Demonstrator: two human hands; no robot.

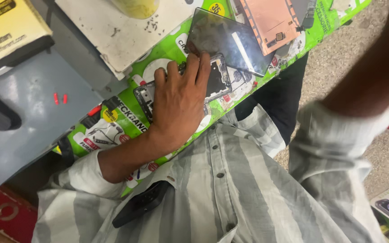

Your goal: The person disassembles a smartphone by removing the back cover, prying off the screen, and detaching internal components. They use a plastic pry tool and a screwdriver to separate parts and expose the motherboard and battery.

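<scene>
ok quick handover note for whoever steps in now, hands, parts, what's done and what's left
Left hand: flat, palm down on the opened dark phone body with its internals showing, on the green printed work surface.
Right hand: out of frame; only a blurred raised forearm shows.
Parts: the dark glossy screen panel lies just beyond the phone body, a copper-pink phone frame beyond that.
Done: phone is opened and the panel looks separate from it.
Left: probably the work inside, then closing up.

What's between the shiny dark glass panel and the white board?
In the head view, only bare green printed mat lies between the glass panel and the white board.
</scene>
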